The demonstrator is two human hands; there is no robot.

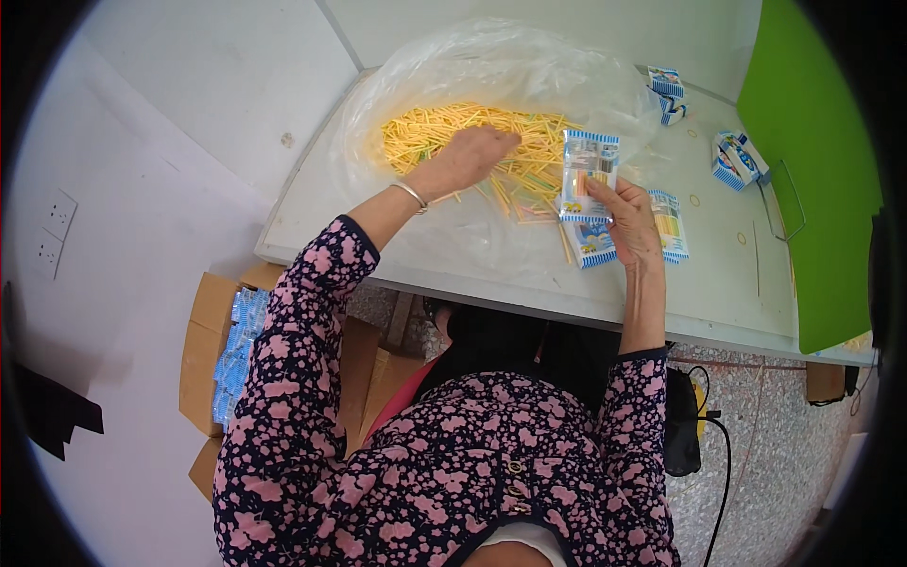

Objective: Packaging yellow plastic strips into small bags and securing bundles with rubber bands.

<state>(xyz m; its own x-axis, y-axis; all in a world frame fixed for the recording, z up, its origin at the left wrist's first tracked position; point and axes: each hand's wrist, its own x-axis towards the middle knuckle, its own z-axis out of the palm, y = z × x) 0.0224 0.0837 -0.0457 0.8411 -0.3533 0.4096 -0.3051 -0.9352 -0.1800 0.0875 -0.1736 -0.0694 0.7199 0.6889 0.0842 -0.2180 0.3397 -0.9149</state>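
My right hand [631, 215] pinches an upright clear packet [577, 156] with blue-and-white striped ends and a few thin coloured sticks showing inside. Over the loose pile of thin yellow sticks [416, 129], my left hand [468, 159] is closed, back upward, fingers bent together. Whatever lies between its fingertips is hidden from me. A few pink and green sticks are mixed among the yellow ones, all lying on a crumpled clear plastic bag [472, 233]. Beneath and beside my right hand lie two more packets, a blue one [595, 242] and a clear one holding sticks [669, 227].
Striped packets [665, 83] lie at the back, and a bundle of packets [737, 161] sits near the green panel [812, 180]. Rubber bands [694, 200] are scattered on the white table [723, 274]. A cardboard box [210, 326] of blue packets stands below left.
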